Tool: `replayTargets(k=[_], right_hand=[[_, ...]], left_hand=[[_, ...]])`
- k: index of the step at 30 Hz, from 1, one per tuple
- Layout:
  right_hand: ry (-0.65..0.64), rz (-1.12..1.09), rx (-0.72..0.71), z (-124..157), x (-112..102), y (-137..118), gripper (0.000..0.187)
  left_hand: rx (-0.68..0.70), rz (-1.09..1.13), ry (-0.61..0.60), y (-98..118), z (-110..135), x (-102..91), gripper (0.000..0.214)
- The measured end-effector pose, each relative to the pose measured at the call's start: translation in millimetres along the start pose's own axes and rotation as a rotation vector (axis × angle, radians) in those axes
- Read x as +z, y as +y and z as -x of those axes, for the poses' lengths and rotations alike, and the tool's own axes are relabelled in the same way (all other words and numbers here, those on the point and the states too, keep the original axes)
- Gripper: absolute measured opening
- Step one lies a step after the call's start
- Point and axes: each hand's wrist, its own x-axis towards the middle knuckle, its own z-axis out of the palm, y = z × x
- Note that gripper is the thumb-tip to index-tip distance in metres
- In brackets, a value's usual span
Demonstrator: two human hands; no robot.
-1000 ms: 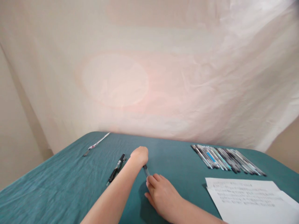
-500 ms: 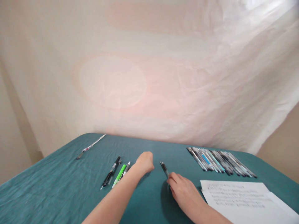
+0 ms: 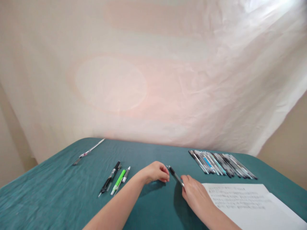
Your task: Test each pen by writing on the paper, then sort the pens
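My right hand (image 3: 194, 195) grips a dark pen (image 3: 175, 175) by its lower end, the pen slanting up and to the left above the teal tablecloth (image 3: 59, 195). My left hand (image 3: 156, 172) sits just left of the pen's tip, fingers curled in, with nothing visible inside them. To the left of my left forearm lie a black pen (image 3: 109, 181), a green highlighter (image 3: 118, 181) and a white-tipped pen (image 3: 125, 175) side by side.
A row of several pens (image 3: 222, 164) lies at the back right of the table. A printed white sheet (image 3: 249, 204) lies at the front right. A slim silver pen (image 3: 88, 151) lies near the far left edge. A pale cloth backdrop (image 3: 153, 73) hangs behind.
My right hand has carried the dark pen to the right, away from my left hand. My left arm has shifted right, which uncovered the green highlighter and the white-tipped pen.
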Motion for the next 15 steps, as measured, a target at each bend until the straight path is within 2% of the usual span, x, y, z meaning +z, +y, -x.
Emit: replayTargets(k=[3,6,10,13,15], right_hand=[[0.013,-0.059,0.019,-1.3,-0.3,7.6,0.024],[0.029,-0.214,0.042,-4.9,0.2,17.1,0.019],[-0.019,-0.680,0.106,-12.4,4.1,25.0,0.018],[-0.118,-1.081,0.181,-15.7,7.0,23.0,0.028],[-0.139,-1.242,0.206,-15.4,6.9,19.0,0.033]], left_hand=[[-0.027,0.163,-0.038,-6.0,-2.9,1.1,0.019],[-0.055,0.302,-0.039,-8.9,-5.3,1.1,0.029],[-0.088,0.440,-0.048,-6.4,-7.0,0.5,0.024],[-0.091,0.515,-0.056,-2.4,-6.7,2.4,0.015],[-0.082,0.552,-0.061,-0.7,-6.2,4.8,0.013]])
